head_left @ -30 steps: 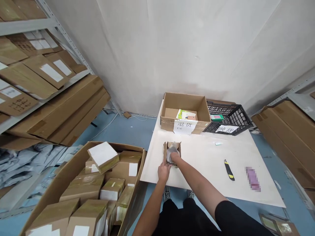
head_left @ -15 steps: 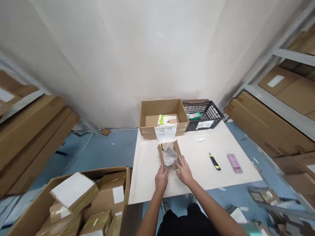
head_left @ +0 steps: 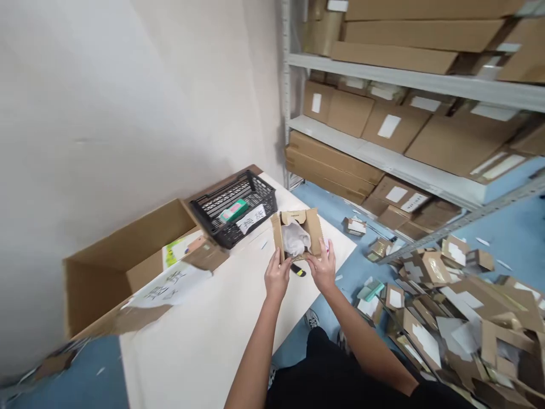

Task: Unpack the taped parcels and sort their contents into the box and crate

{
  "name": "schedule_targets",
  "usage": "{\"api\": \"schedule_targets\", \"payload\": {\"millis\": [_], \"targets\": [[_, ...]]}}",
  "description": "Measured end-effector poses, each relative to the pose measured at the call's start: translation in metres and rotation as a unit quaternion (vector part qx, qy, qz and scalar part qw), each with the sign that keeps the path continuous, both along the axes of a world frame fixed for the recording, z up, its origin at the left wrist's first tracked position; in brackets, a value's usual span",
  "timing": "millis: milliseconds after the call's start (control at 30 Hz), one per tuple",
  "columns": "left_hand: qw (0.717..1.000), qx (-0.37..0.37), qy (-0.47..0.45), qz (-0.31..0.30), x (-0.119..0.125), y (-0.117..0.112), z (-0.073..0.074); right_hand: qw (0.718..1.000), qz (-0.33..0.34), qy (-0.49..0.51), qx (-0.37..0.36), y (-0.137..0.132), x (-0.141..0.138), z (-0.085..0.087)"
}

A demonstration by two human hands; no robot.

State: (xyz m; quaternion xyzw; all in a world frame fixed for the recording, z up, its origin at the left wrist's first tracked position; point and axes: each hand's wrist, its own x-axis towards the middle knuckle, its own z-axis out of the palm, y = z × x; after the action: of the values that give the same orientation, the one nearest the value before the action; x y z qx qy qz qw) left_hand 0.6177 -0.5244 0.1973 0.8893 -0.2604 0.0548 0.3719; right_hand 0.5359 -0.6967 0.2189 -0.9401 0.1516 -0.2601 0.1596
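Observation:
I hold a small open cardboard box (head_left: 298,233) in both hands above the right end of the white table (head_left: 204,335). White wrapping (head_left: 294,238) fills its inside. My left hand (head_left: 276,278) grips its left wall and my right hand (head_left: 323,271) grips its right wall. Just under the box, a black and yellow utility knife (head_left: 298,270) lies on the table, partly hidden.
A black plastic crate (head_left: 233,207) holding a green item stands at the table's far side. A large open carton (head_left: 123,261) with a paper label stands left of it. Opened boxes (head_left: 443,318) litter the blue floor on the right, below metal shelves (head_left: 404,91) of cartons.
The small box has been lifted off the table and carried to the right in both hands. My view has swung right, from the left carton of parcels to the right shelves.

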Motion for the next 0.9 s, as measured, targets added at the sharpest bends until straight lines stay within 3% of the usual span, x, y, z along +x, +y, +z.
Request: {"api": "schedule_targets", "payload": {"millis": [100, 233, 333, 400, 500, 667, 800, 900], "targets": [[0.996, 0.005, -0.007, -0.085, 0.004, -0.097, 0.006, 0.996, -0.091, -0.016, -0.007, -0.077, -0.024, -0.002], [0.980, 0.020, 0.002, -0.200, -0.011, -0.211, 0.008, 0.982, -0.183, -0.026, -0.038, -0.163, -0.067, -0.006], [0.960, 0.046, 0.014, -0.275, -0.023, -0.269, 0.009, 0.966, -0.250, -0.017, -0.069, -0.209, -0.092, -0.008], [0.945, 0.066, 0.025, -0.319, -0.025, -0.288, 0.010, 0.953, -0.291, -0.025, -0.082, -0.231, -0.099, -0.007], [0.941, 0.083, 0.048, -0.326, -0.015, -0.289, 0.010, 0.942, -0.315, -0.069, -0.093, -0.253, -0.093, 0.001], [0.971, 0.059, 0.060, -0.223, 0.011, -0.241, 0.021, 0.955, -0.255, -0.117, -0.091, -0.247, -0.045, 0.029], [0.993, 0.025, -0.010, -0.117, 0.022, -0.180, 0.054, 0.975, -0.154, -0.143, -0.079, -0.205, 0.010, 0.052], [0.998, 0.026, -0.060, -0.019, 0.024, -0.120, 0.078, 0.984, -0.049, -0.162, -0.061, -0.151, 0.052, 0.065]]}}
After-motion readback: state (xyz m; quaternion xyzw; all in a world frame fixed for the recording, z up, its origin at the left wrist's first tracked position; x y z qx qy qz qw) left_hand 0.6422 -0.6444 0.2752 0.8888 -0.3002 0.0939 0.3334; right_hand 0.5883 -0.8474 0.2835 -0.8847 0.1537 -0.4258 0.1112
